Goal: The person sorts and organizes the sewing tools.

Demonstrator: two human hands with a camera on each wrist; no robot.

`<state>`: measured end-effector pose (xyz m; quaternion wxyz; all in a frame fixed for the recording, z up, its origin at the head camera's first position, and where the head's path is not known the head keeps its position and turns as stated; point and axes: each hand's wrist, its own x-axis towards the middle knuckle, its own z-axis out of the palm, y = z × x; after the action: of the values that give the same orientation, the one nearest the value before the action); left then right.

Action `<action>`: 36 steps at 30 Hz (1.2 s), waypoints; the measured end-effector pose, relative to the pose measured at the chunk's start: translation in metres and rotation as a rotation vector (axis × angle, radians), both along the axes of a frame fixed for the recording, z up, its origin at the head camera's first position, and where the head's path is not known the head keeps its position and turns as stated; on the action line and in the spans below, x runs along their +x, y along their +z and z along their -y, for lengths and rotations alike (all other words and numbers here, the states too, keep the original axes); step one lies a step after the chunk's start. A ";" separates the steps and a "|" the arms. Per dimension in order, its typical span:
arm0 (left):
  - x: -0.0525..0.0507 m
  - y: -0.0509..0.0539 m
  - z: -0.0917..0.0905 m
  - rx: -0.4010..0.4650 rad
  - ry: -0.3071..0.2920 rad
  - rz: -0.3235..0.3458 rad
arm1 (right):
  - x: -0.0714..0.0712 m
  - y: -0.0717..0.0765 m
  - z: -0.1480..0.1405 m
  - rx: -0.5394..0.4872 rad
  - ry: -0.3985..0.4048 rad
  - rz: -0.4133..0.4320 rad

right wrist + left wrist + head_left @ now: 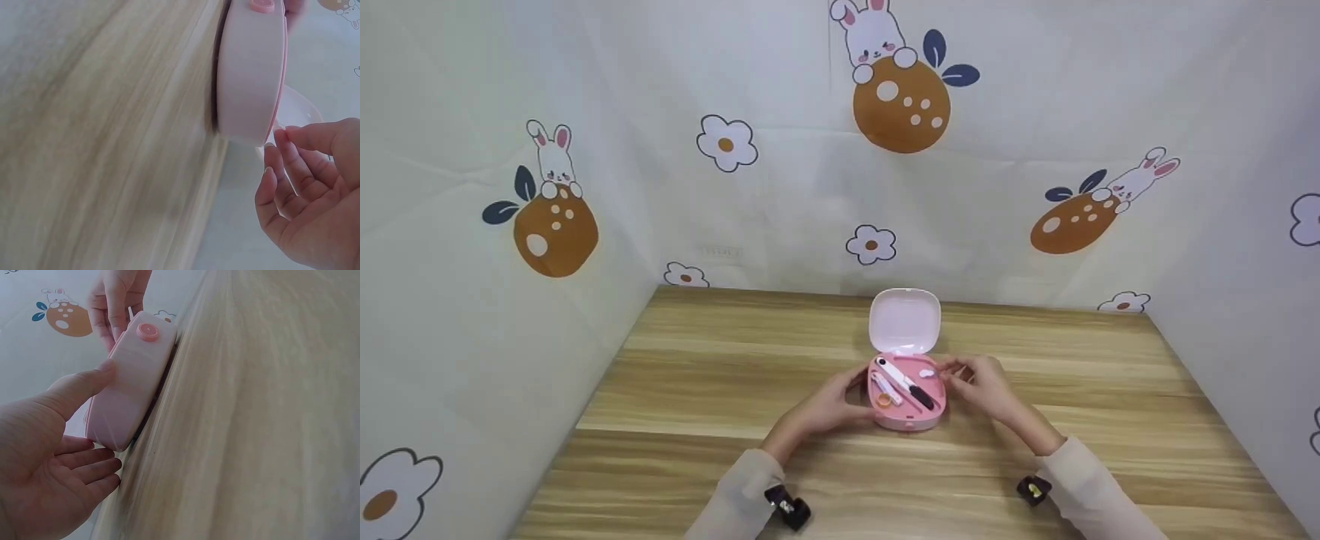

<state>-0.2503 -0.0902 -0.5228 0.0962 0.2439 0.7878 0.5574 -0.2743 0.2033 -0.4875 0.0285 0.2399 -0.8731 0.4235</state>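
Observation:
A small pink case stands on the table with its pale lid raised at the back. In its pink tray lie a white stick-like tool with a black end, a slim white piece with pink, an orange ring and a tiny white piece. My left hand holds the case's left side, thumb on the front wall, other fingers farther back. My right hand is at the right rim, thumb and forefinger tips together; whether something is between them is unclear.
The wooden table reaches back to a patterned cloth wall, with more cloth on both sides. Black wrist cameras are strapped at both sleeves. A round pink button marks the case's front.

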 end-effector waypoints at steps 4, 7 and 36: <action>0.000 0.000 0.000 -0.005 0.006 0.009 | 0.001 0.000 0.002 0.001 0.016 -0.024; 0.000 -0.001 0.000 -0.005 0.007 0.011 | 0.000 -0.001 0.005 0.010 0.022 -0.028; -0.002 0.000 0.002 0.016 -0.007 0.007 | 0.000 0.004 0.006 0.084 0.043 -0.048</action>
<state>-0.2519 -0.0926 -0.5227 0.0990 0.2454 0.7819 0.5644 -0.2745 0.1969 -0.4832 0.0302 0.2696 -0.8838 0.3812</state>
